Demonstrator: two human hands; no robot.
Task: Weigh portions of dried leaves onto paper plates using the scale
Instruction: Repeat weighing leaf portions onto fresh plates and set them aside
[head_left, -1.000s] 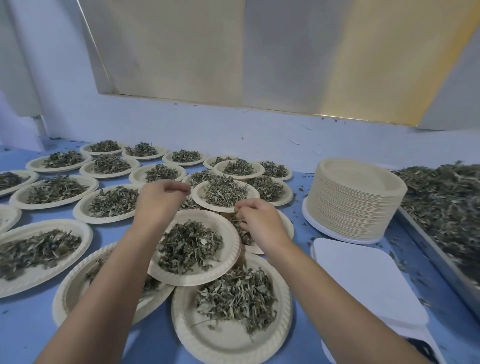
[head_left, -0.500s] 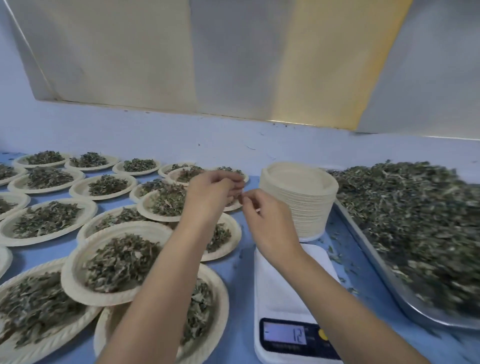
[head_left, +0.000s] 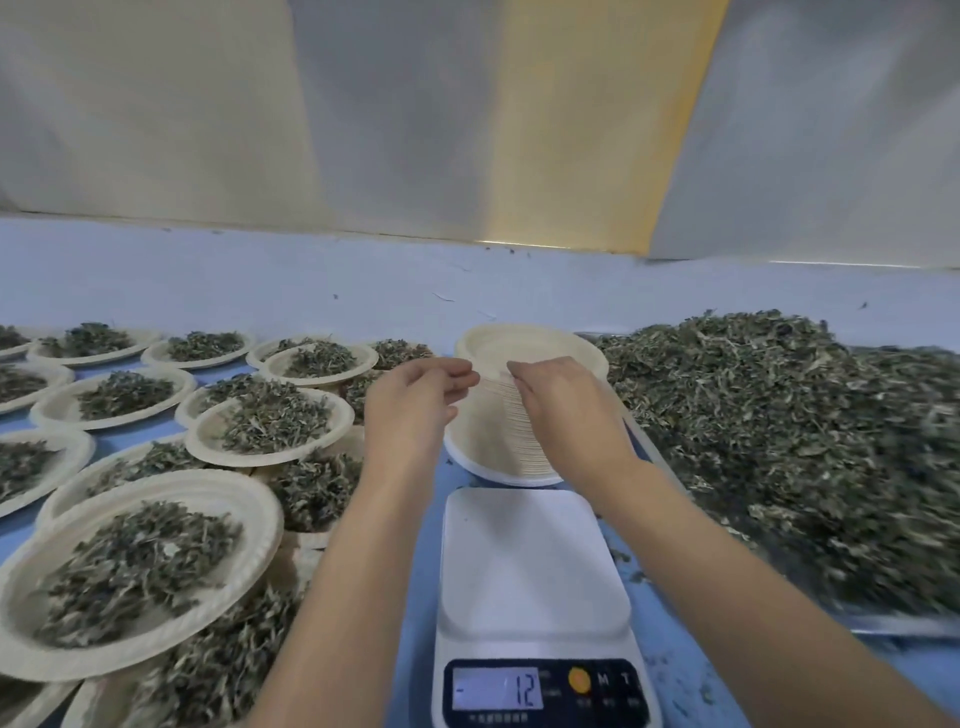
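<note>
Just behind the scale (head_left: 535, 571), left hand (head_left: 415, 400) and right hand (head_left: 561, 410) are curling fingers at the top rim of the stack of paper plates (head_left: 519, 343) — whether either is gripping a plate, impossible to tell — dried leaves (head_left: 779, 441) lying heaped just right.

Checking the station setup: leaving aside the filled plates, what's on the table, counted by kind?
Digital scale: 1
Stack of empty paper plates: 1
Metal tray of loose dried leaves: 1
Total: 3

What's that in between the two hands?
In the head view, the gap between the left hand and the right hand shows the stack of empty paper plates.
</note>
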